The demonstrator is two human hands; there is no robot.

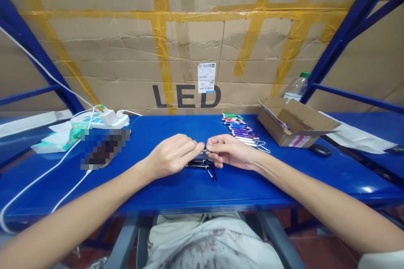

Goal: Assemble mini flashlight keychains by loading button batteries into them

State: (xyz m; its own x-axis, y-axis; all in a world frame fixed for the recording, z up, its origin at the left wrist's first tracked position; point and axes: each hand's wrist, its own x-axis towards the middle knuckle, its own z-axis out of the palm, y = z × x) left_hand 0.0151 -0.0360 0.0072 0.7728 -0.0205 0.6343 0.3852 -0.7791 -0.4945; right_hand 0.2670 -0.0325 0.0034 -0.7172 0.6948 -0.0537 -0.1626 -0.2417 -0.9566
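Fingertips nearly meet above the blue table, where my left hand and my right hand pinch a small dark-and-silver piece between them. Fingers cover most of it, so I cannot tell whether it is one end of a pen-like item. Just below lie slim black pen-like items, partly under my left hand, with a black carabiner clip at the right end. Beyond my right hand, a column of similar slim items in green, red, blue, purple and silver carries clips at the right.
An open cardboard box stands at the right, beside a black mouse and a green-capped bottle. At the left are a phone, a white power strip, cables and a tissue pack. Large cardboard backs the table.
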